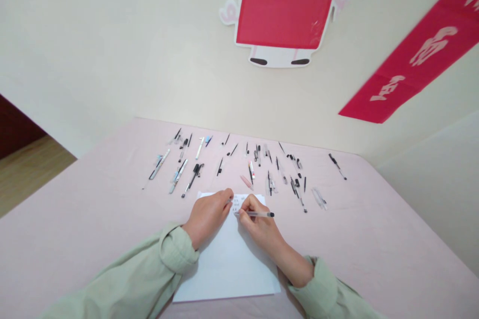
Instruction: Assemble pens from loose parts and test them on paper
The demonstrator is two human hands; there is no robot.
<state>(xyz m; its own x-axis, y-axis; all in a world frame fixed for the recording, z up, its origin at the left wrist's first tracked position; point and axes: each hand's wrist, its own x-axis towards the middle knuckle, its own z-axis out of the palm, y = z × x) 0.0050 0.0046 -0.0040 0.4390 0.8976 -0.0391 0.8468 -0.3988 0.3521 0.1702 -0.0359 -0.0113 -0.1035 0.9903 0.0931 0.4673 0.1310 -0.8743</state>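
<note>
A pen (262,214) with a clear barrel and a dark end is pinched in my right hand (258,222), its tip on the white paper (232,269). Small dark handwriting (235,204) shows on the sheet's upper part, between my hands. My left hand (209,212) rests on the paper's upper left with its fingers curled closed. A small greyish bit shows at its fingertips, too little to name. The paper lies in front of me, with another sheet edge showing beneath it.
Several pens, caps and loose pen parts lie scattered beyond the paper, among them a pink pen (246,182), a white pen (200,148) and a black pen (193,179). A pink cloth (112,239) covers the table. Behind it rises a wall with a red banner (407,60).
</note>
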